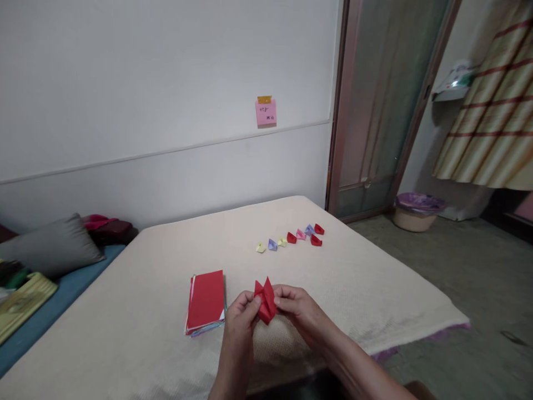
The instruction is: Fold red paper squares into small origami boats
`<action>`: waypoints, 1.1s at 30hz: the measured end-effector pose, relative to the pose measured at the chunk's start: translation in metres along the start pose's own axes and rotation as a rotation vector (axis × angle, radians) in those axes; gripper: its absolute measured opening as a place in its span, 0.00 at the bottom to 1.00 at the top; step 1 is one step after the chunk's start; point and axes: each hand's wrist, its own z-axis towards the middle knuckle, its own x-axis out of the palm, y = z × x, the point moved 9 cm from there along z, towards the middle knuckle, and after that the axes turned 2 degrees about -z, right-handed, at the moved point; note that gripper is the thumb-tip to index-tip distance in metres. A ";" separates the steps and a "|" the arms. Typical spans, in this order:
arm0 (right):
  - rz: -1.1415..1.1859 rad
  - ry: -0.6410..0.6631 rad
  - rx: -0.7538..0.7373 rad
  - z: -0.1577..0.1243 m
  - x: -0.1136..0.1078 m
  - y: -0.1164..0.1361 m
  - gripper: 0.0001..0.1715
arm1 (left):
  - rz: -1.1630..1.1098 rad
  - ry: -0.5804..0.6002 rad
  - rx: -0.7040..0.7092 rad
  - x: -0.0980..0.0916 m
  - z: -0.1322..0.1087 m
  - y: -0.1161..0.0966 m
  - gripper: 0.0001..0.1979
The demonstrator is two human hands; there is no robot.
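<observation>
From the head view, I held a folded red paper piece (265,300) between both hands, just above the near edge of the bed (125,333) with its cream cover. My left hand (240,315) pinched its left side, my right hand (293,309) its right side — the fingers (250,304) of both were pressed onto the paper, not spread. The lower part of the piece was hidden behind my fingertips, so I could not tell how its folds ran there; only two points stuck up at the top. Both forearms were cut off by the bottom edge of the picture.

Just left of my hands a stack of paper sheets (205,301) lay flat on the bed, a red sheet on top; the colours beneath showed only as thin edges. Farther back, well apart from my hands, a row of small folded paper pieces (291,238) sat on the cover — yellow, lilac, pink and red — too small to make out their shape.

At the left edge lay a grey pillow (54,247) with dark red cloth behind it, partly hidden. A pink sticky note (265,111) hung on the white wall, its writing unreadable. At the right stood a door (383,105), a bin (417,210) with a purple liner on the floor, and a striped curtain (495,111) cut off by the frame.
</observation>
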 end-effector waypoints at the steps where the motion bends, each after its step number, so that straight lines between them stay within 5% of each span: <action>1: -0.101 -0.046 -0.067 -0.001 -0.004 0.008 0.06 | 0.053 -0.033 0.039 -0.004 0.001 -0.003 0.08; 6: -0.527 -0.215 -0.366 -0.015 -0.010 0.046 0.09 | 0.157 -0.226 0.094 -0.024 0.000 -0.009 0.11; 11: -0.897 -0.088 -0.690 -0.032 0.014 0.057 0.17 | -0.158 -0.091 -0.127 -0.004 -0.008 0.000 0.12; 14: -1.002 -0.033 -0.737 -0.035 0.023 0.052 0.20 | -0.213 -0.046 -0.097 0.000 -0.010 -0.009 0.14; 21: -0.720 -0.174 -0.525 -0.028 0.012 0.057 0.10 | -0.004 -0.081 0.113 -0.014 -0.004 -0.024 0.19; 33: -0.314 -0.249 -0.069 -0.005 -0.021 0.017 0.12 | 0.308 0.006 0.221 0.007 -0.008 -0.030 0.09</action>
